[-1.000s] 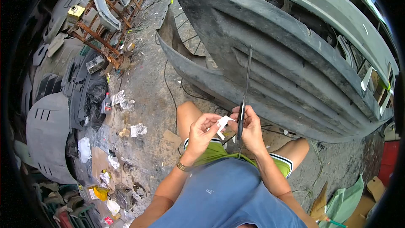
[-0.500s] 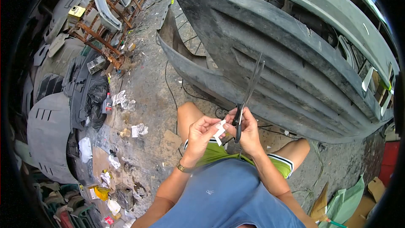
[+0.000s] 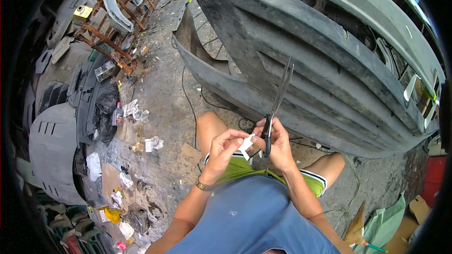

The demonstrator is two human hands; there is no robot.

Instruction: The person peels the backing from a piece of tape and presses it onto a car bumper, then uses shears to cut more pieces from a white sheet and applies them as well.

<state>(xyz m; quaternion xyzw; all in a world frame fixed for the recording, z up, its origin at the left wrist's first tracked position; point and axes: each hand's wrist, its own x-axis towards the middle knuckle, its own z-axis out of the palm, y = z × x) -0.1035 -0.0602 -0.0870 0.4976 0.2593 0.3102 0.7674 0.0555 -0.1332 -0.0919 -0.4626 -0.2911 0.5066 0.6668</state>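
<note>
In front of my lap, my left hand [image 3: 223, 148] pinches a small white strip [image 3: 246, 146], which looks like paper or tape and hangs folded downward. My right hand [image 3: 278, 145] holds a pair of scissors [image 3: 281, 95] with black handles. Their long blades point up and away from me, slightly parted. The thumb of my right hand comes close to the strip's upper end; whether it touches cannot be made out. Beyond the blades stands a big dark grey ribbed panel [image 3: 301, 70], like a vehicle part, leaning over the floor.
A curved dark panel [image 3: 207, 68] and a thin cable [image 3: 190, 108] lie ahead. To the left are a grey slotted panel [image 3: 54, 153], a bottle [image 3: 117, 115], crumpled paper [image 3: 153, 144] and a rusty metal frame [image 3: 106, 42]. Green sheeting [image 3: 383, 226] lies at lower right.
My hands and the scissors stay almost in place. The white strip and the fingers around it have shifted slightly, and the whole view has moved a little.
</note>
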